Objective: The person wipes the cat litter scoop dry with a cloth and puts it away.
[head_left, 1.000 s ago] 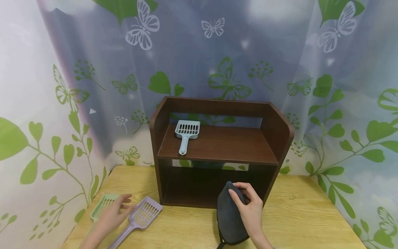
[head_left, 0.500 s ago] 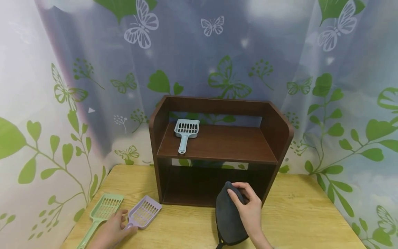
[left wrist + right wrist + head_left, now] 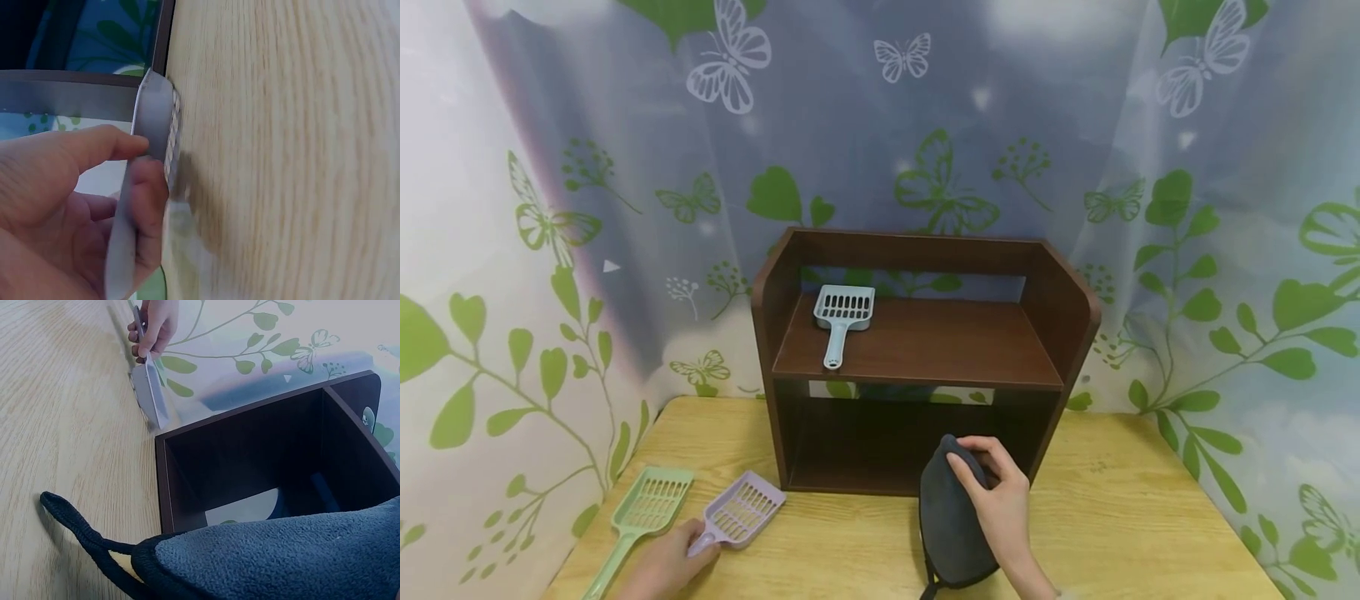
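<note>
My left hand grips the handle of a purple litter scoop at the front left of the table. In the left wrist view, thumb and fingers pinch that scoop as it stands edge-on, close over the wood. My right hand pinches the top of a dark grey, fleecy cloth piece in front of the shelf. Black edging and a hanging loop show on it in the right wrist view. Left of the purple scoop lies a green litter scoop, its handle toward me.
A dark brown two-tier shelf stands at the back of the wooden table. On its upper board, at the left, lies a light blue litter scoop. Behind and on both sides hangs a curtain printed with leaves and butterflies.
My left hand has come down and toward me from above the two scoops and now grips the purple one's handle. The green scoop is uncovered. My right hand holds the cloth piece as before.
</note>
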`<move>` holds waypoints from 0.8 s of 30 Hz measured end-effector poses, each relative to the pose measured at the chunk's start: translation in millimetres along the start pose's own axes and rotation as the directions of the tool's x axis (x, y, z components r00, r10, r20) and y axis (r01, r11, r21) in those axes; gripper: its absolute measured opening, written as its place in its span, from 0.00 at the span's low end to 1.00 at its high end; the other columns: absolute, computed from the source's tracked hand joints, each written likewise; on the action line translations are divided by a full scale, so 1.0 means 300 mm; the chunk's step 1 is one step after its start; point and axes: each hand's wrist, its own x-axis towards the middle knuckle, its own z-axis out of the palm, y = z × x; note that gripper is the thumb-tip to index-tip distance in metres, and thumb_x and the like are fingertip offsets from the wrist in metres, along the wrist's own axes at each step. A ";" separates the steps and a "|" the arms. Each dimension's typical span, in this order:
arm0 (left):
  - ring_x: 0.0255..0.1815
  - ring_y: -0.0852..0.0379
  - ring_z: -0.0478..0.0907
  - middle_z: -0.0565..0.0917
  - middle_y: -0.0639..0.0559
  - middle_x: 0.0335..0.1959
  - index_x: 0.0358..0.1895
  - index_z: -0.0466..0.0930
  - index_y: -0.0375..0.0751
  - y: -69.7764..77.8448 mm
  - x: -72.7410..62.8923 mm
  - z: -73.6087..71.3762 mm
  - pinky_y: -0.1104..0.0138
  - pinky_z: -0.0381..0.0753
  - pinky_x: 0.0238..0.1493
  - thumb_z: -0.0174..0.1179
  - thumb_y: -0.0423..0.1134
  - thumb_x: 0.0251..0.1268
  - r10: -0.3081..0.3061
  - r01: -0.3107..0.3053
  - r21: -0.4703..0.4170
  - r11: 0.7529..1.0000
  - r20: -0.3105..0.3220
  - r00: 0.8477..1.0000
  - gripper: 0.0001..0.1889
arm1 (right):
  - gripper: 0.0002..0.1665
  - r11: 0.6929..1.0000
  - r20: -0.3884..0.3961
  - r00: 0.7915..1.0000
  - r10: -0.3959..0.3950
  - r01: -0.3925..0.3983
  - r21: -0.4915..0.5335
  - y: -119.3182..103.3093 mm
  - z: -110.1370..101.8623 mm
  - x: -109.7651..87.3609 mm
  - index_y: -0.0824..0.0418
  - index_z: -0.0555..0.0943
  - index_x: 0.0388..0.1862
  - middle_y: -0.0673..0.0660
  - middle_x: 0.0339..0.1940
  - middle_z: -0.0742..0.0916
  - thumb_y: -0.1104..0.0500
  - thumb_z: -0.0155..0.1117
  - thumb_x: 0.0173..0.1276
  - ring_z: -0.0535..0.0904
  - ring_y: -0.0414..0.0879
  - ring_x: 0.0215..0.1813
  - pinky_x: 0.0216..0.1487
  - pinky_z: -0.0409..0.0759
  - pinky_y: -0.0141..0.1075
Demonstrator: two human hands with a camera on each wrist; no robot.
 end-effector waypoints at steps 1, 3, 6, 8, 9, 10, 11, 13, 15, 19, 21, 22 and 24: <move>0.35 0.53 0.77 0.83 0.48 0.36 0.53 0.77 0.22 -0.003 -0.001 0.001 0.56 0.79 0.38 0.66 0.43 0.64 0.006 -0.006 -0.006 1.000 -0.004 1.000 0.25 | 0.12 1.000 0.002 1.000 -0.002 0.002 -0.001 0.001 -0.001 0.000 0.56 0.85 0.48 0.54 0.42 0.87 0.62 0.73 0.66 0.85 0.40 0.41 0.42 0.84 0.29; 0.33 0.55 0.75 0.82 0.50 0.34 0.53 0.77 0.22 -0.007 -0.003 0.002 0.59 0.78 0.36 0.66 0.41 0.64 0.001 -0.002 -0.047 0.999 -0.011 1.000 0.24 | 0.12 1.000 0.007 1.000 -0.007 0.007 -0.004 0.002 -0.002 0.001 0.56 0.85 0.48 0.54 0.42 0.87 0.62 0.73 0.67 0.85 0.40 0.41 0.42 0.84 0.29; 0.32 0.56 0.75 0.82 0.51 0.33 0.52 0.77 0.23 -0.013 -0.007 0.002 0.62 0.76 0.34 0.66 0.41 0.65 -0.002 0.000 -0.098 0.995 -0.021 1.000 0.23 | 0.12 1.000 0.014 1.000 -0.014 0.015 -0.009 0.005 -0.005 0.002 0.56 0.84 0.48 0.54 0.43 0.87 0.62 0.72 0.67 0.85 0.39 0.41 0.42 0.84 0.29; 0.33 0.57 0.76 0.82 0.51 0.34 0.54 0.77 0.25 -0.013 -0.013 -0.005 0.63 0.77 0.35 0.67 0.43 0.66 -0.008 0.006 -0.117 0.993 -0.018 1.000 0.24 | 0.11 1.000 0.014 1.000 -0.016 0.016 -0.010 0.006 -0.007 0.002 0.56 0.84 0.48 0.54 0.43 0.87 0.62 0.72 0.67 0.85 0.39 0.41 0.43 0.84 0.29; 0.33 0.57 0.76 0.82 0.51 0.35 0.55 0.78 0.26 -0.013 -0.017 -0.010 0.63 0.77 0.35 0.67 0.44 0.66 -0.003 0.001 -0.121 0.993 -0.014 1.000 0.24 | 0.11 1.000 0.013 1.000 -0.016 0.016 -0.010 0.007 -0.007 0.001 0.56 0.84 0.48 0.54 0.43 0.87 0.62 0.72 0.67 0.85 0.39 0.41 0.43 0.84 0.29; 0.33 0.58 0.76 0.82 0.52 0.35 0.56 0.78 0.27 -0.011 -0.022 -0.017 0.63 0.77 0.35 0.66 0.45 0.67 0.003 -0.004 -0.132 0.991 -0.010 1.000 0.24 | 0.12 1.000 0.011 1.000 -0.016 0.016 -0.009 0.007 -0.007 0.001 0.56 0.84 0.48 0.54 0.43 0.87 0.62 0.72 0.67 0.85 0.39 0.41 0.43 0.84 0.29; 0.33 0.58 0.77 0.83 0.52 0.36 0.56 0.78 0.28 -0.010 -0.026 -0.024 0.64 0.77 0.35 0.66 0.45 0.67 0.014 -0.015 -0.138 0.990 -0.007 1.000 0.24 | 0.12 1.000 0.010 1.000 -0.017 0.017 -0.009 0.006 -0.006 0.001 0.56 0.84 0.48 0.54 0.43 0.87 0.62 0.72 0.67 0.85 0.39 0.41 0.43 0.84 0.29; 0.33 0.59 0.77 0.83 0.52 0.36 0.55 0.78 0.29 -0.007 -0.037 -0.038 0.65 0.77 0.35 0.66 0.46 0.68 0.058 -0.057 -0.141 0.988 0.008 0.998 0.23 | 0.12 1.000 0.006 1.000 -0.013 0.013 -0.003 0.006 -0.005 0.001 0.56 0.85 0.48 0.54 0.43 0.87 0.63 0.73 0.67 0.85 0.40 0.41 0.43 0.84 0.29; 0.32 0.62 0.76 0.82 0.53 0.35 0.52 0.78 0.32 -0.003 -0.046 -0.049 0.67 0.76 0.33 0.65 0.47 0.69 0.108 -0.104 -0.147 0.984 0.022 0.994 0.21 | 0.12 1.000 0.001 1.000 -0.008 0.008 0.004 0.006 -0.003 0.001 0.56 0.85 0.47 0.53 0.43 0.87 0.63 0.73 0.66 0.85 0.40 0.40 0.43 0.84 0.30; 0.30 0.67 0.74 0.85 0.52 0.36 0.46 0.79 0.39 0.009 -0.064 -0.064 0.70 0.74 0.31 0.64 0.48 0.70 0.215 -0.207 -0.143 0.968 0.041 0.976 0.15 | 0.12 1.000 -0.001 1.000 -0.002 0.002 0.014 0.005 0.002 0.002 0.55 0.85 0.47 0.53 0.42 0.87 0.64 0.73 0.66 0.85 0.41 0.40 0.42 0.84 0.30; 0.29 0.70 0.73 0.84 0.56 0.35 0.45 0.79 0.41 0.017 -0.071 -0.068 0.70 0.73 0.31 0.64 0.49 0.70 0.269 -0.262 -0.127 0.957 0.042 0.962 0.14 | 0.12 1.000 -0.002 1.000 -0.007 0.007 0.018 0.002 0.004 0.001 0.55 0.85 0.47 0.53 0.42 0.87 0.64 0.73 0.65 0.85 0.40 0.41 0.42 0.84 0.29; 0.29 0.71 0.72 0.84 0.59 0.35 0.45 0.79 0.43 0.022 -0.074 -0.069 0.70 0.72 0.30 0.64 0.50 0.70 0.300 -0.294 -0.112 0.949 0.038 0.953 0.14 | 0.12 1.000 0.000 1.000 -0.007 0.007 0.015 -0.002 0.005 0.001 0.56 0.85 0.47 0.53 0.42 0.87 0.64 0.73 0.65 0.85 0.40 0.41 0.42 0.84 0.29; 0.28 0.72 0.70 0.81 0.63 0.32 0.44 0.79 0.44 0.034 -0.075 -0.068 0.71 0.71 0.29 0.64 0.49 0.70 0.363 -0.357 -0.110 0.928 0.038 0.931 0.12 | 0.12 1.000 0.001 1.000 -0.006 0.005 0.015 -0.018 0.007 -0.001 0.58 0.85 0.47 0.55 0.43 0.87 0.66 0.73 0.66 0.85 0.39 0.41 0.42 0.83 0.28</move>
